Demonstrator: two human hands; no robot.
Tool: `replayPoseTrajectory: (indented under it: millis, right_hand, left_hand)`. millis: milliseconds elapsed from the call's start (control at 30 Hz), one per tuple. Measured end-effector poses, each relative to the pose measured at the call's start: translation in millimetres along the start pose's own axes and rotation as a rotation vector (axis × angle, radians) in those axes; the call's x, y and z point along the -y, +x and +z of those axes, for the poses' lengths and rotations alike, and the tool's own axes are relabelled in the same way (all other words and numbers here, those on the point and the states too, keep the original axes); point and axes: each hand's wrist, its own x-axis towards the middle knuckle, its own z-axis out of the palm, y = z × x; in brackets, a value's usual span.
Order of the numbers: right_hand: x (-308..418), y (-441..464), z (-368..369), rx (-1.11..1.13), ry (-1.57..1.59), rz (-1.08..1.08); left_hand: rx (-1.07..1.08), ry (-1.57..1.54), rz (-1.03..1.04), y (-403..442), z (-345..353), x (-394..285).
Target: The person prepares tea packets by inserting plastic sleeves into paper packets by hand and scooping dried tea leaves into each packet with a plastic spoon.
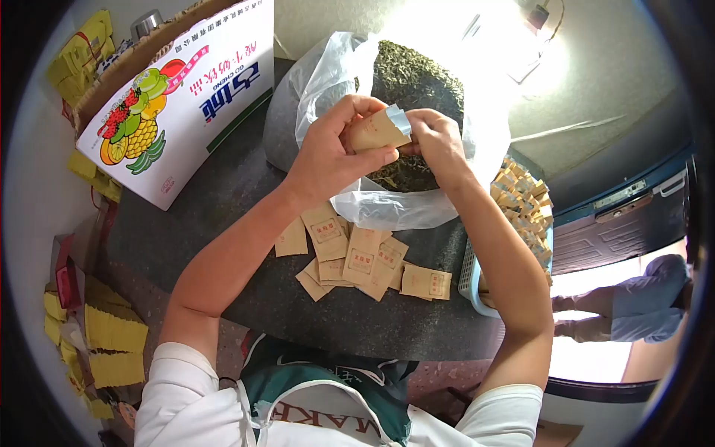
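Green apron (305, 372) right below me, paper packet (378, 132) up over the plastic bag (395, 210) near the tabletop's (417, 328) far edge. Left hand (326, 155) clamps it, can't tell if my right hand (441, 149) pinches; I'd grip lightly, mouth above the bag

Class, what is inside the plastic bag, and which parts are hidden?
Inside the plastic bag is a heap of dried leafy-looking material. The right hand and paper packet cover part of it; whatever lies beneath its surface is hidden.
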Motion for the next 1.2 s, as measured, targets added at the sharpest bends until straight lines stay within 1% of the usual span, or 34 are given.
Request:
replayPoseTrajectory:
  millis: [67, 167, 200, 367, 433, 567, 633, 733, 800, 833, 933, 967, 1033, 1067, 1100, 1167, 1200]
  right_hand:
    - [-3, 5, -1, 0.011, 0.154, 0.006]
    - [-5, 6, -16, -0.001, 0.190, -0.033]
    - [-3, 6, -23, 0.004, 0.202, -0.034]
    - [19, -7, -53, -0.037, 0.210, -0.024]
    - [26, -13, -64, -0.046, 0.215, -0.101]
    - [42, -20, -83, -0.057, 0.219, -0.146]
    - [50, -23, -87, -0.033, 0.228, -0.138]
    - [61, -27, -86, 0.008, 0.160, -0.160]
    - [67, -27, -81, 0.035, 0.003, -0.160]
    - [69, -26, -76, 0.032, 0.002, -0.162]
    - [76, -26, -61, 0.092, -0.171, -0.259]
    - [77, -28, -57, 0.087, -0.174, -0.256]
    - [79, -32, -49, 0.084, -0.366, -0.448]
    - [79, -34, -47, 0.074, -0.360, -0.493]
    - [79, -36, -47, 0.076, -0.361, -0.492]
    - [78, -36, -48, -0.030, -0.346, -0.659]
    - [77, -34, -52, -0.026, -0.347, -0.661]
  left_hand:
    - [-0.014, -0.002, -0.019, -1, -2, -1]
    - [-0.030, -0.002, -0.038, 0, -5, -1]
    - [-0.028, 0.040, -0.055, 0, -5, -3]
    - [-0.019, 0.120, -0.091, 6, -1, -5]
    - [-0.006, 0.201, -0.139, 9, 2, -8]
    - [0.010, 0.225, -0.203, 16, 8, -15]
    - [0.018, 0.311, -0.219, 19, 12, -19]
    - [0.020, 0.351, -0.165, 24, 19, -13]
    - [0.019, 0.334, -0.164, 25, 24, -10]
    - [0.018, 0.317, -0.162, 26, 25, -9]
    - [0.025, 0.312, -0.166, 28, 31, -8]
    - [0.029, 0.308, -0.166, 28, 32, -7]
    - [-0.012, 0.271, -0.165, 28, 33, -3]
    - [-0.012, 0.262, -0.201, 28, 33, -3]
    - [-0.013, 0.261, -0.203, 28, 32, -1]
    - [-0.030, 0.240, -0.198, 27, 29, 2]
    - [-0.035, 0.240, -0.198, 27, 28, 4]
